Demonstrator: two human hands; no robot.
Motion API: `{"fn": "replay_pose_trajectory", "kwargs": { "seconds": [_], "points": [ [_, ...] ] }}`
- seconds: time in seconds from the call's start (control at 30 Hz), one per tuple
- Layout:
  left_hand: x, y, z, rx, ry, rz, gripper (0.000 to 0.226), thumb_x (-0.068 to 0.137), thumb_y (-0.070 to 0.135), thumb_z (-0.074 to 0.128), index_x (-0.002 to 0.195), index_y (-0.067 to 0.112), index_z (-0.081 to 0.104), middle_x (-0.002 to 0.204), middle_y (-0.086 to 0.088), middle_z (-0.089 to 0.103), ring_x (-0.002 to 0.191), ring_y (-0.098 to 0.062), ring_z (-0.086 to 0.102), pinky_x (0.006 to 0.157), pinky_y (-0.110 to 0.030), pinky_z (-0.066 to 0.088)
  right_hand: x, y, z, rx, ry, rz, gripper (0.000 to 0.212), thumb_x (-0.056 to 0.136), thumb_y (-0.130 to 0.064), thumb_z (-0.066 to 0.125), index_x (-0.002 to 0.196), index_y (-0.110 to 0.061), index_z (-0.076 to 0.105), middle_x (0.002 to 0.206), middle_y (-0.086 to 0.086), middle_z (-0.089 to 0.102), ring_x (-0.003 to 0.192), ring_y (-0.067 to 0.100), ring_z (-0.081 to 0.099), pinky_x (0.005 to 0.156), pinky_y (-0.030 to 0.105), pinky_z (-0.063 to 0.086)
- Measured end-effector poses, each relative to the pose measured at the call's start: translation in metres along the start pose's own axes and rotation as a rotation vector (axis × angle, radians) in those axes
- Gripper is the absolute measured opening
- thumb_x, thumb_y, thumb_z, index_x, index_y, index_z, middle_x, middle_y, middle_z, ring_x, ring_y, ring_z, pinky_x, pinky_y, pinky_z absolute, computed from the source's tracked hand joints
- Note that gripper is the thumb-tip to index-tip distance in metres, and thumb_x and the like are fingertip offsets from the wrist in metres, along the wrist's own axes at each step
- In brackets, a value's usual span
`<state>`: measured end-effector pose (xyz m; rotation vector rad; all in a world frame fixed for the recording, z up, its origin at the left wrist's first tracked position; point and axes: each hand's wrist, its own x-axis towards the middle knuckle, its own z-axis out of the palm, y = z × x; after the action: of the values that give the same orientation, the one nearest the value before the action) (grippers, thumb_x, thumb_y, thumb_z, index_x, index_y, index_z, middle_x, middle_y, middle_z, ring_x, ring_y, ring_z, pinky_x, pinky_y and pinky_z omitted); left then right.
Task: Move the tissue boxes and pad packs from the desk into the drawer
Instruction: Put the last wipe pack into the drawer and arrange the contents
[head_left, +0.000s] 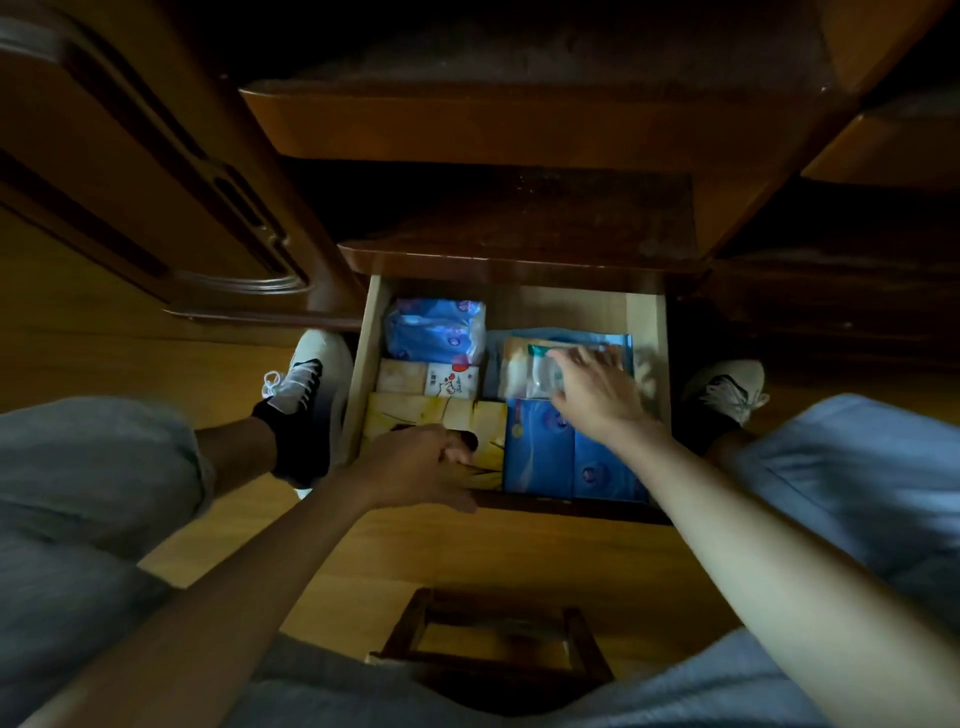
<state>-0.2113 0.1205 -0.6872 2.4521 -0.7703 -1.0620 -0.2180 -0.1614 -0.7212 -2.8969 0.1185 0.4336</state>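
The open wooden drawer (647, 332) sits below the desk edge. Inside, a yellow tissue box (441, 413) lies at the front left, and my left hand (421, 462) rests on its near end by the oval opening. Behind it lie a small white pack (451, 382) and a blue pad pack (434, 332). A blue box (545, 452) fills the front right. My right hand (597, 392) reaches over it, its fingers touching a clear small packet (543, 369) that lies on an orange-white pack (514, 364).
The dark desk top (519, 249) overhangs the drawer's back. My shoes (306, 374) stand on the wooden floor either side of the drawer, my knees flank the view. A wooden stool frame (493, 644) is between my legs.
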Motion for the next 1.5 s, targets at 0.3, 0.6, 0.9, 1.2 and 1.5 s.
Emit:
{"fn": "replay_pose_trajectory", "kwargs": {
  "seconds": [0.3, 0.6, 0.9, 1.2, 1.5],
  "points": [
    [-0.017, -0.006, 0.008, 0.462, 0.135, 0.197, 0.035, 0.081, 0.049, 0.077, 0.111, 0.033, 0.072, 0.102, 0.01, 0.068, 0.1, -0.016, 0.066, 0.068, -0.029, 0.041, -0.093, -0.034, -0.014, -0.021, -0.507, -0.342, 0.062, 0.081, -0.069, 0.062, 0.133, -0.034, 0.059, 0.125, -0.012, 0.067, 0.112, 0.014, 0.063, 0.092, 0.037, 0.053],
    [-0.003, -0.002, -0.009, 0.595, 0.275, 0.171, 0.024, 0.091, 0.037, 0.069, 0.112, 0.028, 0.072, 0.106, 0.008, 0.066, 0.101, -0.014, 0.06, 0.067, -0.029, 0.035, -0.081, -0.03, -0.011, -0.146, -0.142, -0.321, 0.022, 0.104, -0.035, 0.048, 0.118, -0.033, 0.065, 0.11, -0.006, 0.072, 0.104, 0.018, 0.066, 0.076, 0.034, 0.043],
    [0.058, 0.01, -0.063, 0.836, 0.494, 0.043, 0.088, 0.084, 0.057, 0.071, 0.155, 0.021, 0.034, 0.155, -0.01, 0.039, 0.142, -0.031, 0.037, 0.112, -0.046, 0.038, -0.01, -0.002, -0.046, -0.303, 0.168, -0.161, 0.102, 0.073, -0.052, 0.085, 0.156, -0.022, 0.033, 0.157, 0.011, 0.036, 0.14, 0.033, 0.038, 0.108, 0.047, 0.04],
    [0.107, 0.008, -0.094, 0.914, 0.568, -0.079, 0.109, 0.095, 0.049, 0.061, 0.157, 0.003, -0.016, 0.17, -0.017, -0.001, 0.156, -0.033, 0.008, 0.127, -0.048, 0.005, 0.038, 0.012, -0.059, -0.245, 0.298, -0.054, 0.108, 0.08, -0.042, 0.083, 0.162, -0.012, 0.018, 0.164, 0.01, 0.028, 0.149, 0.031, 0.028, 0.12, 0.047, 0.026],
    [0.135, -0.002, -0.106, 0.909, 0.692, -0.017, 0.069, 0.088, 0.024, 0.078, 0.148, 0.008, 0.046, 0.16, -0.017, 0.035, 0.136, -0.033, 0.048, 0.121, -0.05, 0.024, 0.072, 0.022, -0.046, -0.386, 0.508, -0.092, 0.073, 0.078, -0.02, 0.087, 0.14, -0.01, 0.05, 0.147, 0.014, 0.047, 0.126, 0.037, 0.052, 0.1, 0.047, 0.048]
  ]
}}
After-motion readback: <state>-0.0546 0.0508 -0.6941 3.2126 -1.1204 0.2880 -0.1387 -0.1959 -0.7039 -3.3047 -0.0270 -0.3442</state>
